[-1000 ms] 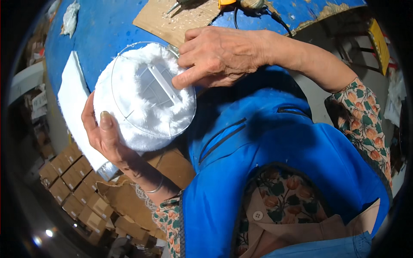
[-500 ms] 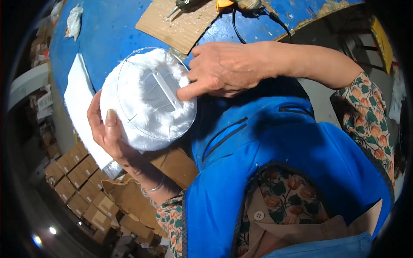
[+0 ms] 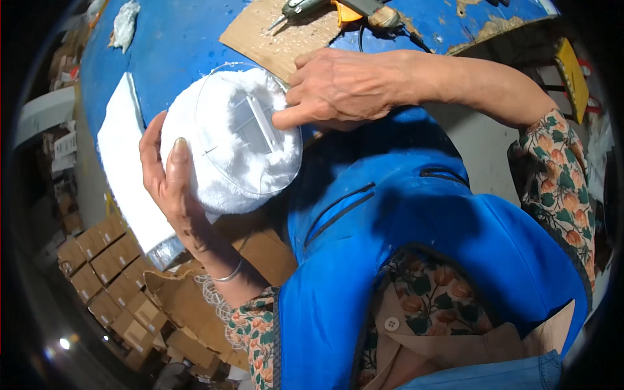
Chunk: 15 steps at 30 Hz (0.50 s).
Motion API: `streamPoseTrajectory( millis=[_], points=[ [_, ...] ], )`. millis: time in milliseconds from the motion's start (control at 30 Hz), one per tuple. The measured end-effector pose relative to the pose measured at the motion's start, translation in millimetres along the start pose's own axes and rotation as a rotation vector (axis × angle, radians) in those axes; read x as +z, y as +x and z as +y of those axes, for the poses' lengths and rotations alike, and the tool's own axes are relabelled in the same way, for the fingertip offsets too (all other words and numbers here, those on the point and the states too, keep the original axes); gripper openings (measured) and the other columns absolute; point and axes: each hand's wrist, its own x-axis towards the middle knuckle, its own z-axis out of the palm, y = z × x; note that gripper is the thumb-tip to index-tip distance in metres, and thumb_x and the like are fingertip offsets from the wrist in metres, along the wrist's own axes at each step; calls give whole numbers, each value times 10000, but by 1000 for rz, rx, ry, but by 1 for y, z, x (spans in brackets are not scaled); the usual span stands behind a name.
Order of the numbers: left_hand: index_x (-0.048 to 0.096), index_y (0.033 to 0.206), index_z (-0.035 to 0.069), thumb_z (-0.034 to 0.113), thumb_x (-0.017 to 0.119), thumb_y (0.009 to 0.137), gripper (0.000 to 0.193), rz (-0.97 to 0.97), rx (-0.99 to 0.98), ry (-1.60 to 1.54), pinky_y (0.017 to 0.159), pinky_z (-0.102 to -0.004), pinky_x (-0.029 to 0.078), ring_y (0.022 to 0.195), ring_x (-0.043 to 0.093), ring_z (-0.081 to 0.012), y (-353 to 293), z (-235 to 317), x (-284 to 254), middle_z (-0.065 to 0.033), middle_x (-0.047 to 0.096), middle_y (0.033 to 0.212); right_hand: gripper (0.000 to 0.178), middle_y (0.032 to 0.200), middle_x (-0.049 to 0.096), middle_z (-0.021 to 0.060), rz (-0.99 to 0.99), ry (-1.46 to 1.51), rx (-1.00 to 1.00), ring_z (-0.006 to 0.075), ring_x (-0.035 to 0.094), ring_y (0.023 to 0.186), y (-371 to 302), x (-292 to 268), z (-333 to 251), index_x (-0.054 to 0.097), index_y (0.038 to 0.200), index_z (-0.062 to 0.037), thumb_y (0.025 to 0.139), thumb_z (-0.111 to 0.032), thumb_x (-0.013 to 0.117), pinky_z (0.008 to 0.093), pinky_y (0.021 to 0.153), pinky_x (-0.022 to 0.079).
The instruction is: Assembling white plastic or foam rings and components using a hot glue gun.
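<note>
Head view, looking straight down: my left hand [image 3: 170, 188] is cupped under a round white fluffy pad with a clear plastic disc over its face [image 3: 234, 140], thumb up along the left rim, fingers wrapped behind it — a firm hold. The pad sits above the near edge of the round blue tabletop [image 3: 162, 45], just in front of my chest. My right hand [image 3: 338, 88] comes in from the right, forefinger out, tip pressing near a small clear rectangular tab [image 3: 257, 123] in the middle of the disc; the other fingers are curled loosely, holding nothing that I can see.

Around it: a flat white foam sheet [image 3: 123, 162] lies on the table to the left, partly behind my left hand. A brown cardboard scrap [image 3: 279, 36] lies beyond the pad, and on it a glue gun with an orange trigger [image 3: 325, 10], its dark cord trailing right. A crumpled white wad [image 3: 123, 23] sits at the far left edge. Below the table on the left, stacked brown cardboard boxes [image 3: 97, 266]. My blue apron [image 3: 403, 247] fills the lower right — it blocks everything beneath.
</note>
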Motion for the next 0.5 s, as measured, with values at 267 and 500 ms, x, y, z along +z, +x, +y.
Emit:
streamPoseTrajectory(
  millis=[267,500],
  points=[
    [515,1187,-49,287,606,767,545,-26,-54,-31,889,-314,402,1004,524,-220,1,11,6,-181,537,1141,180,559,504,36,275,-638,-28,212,586,580,2,0,5,421,952,-160,790,-149,501,341,654,401],
    [520,1190,-48,304,618,775,553,-16,15,47,893,-321,405,1012,525,-231,2,5,5,-190,533,1160,139,629,490,8,171,-635,4,165,568,664,1,-17,1,451,956,-148,821,-168,477,286,697,410]
  ],
)
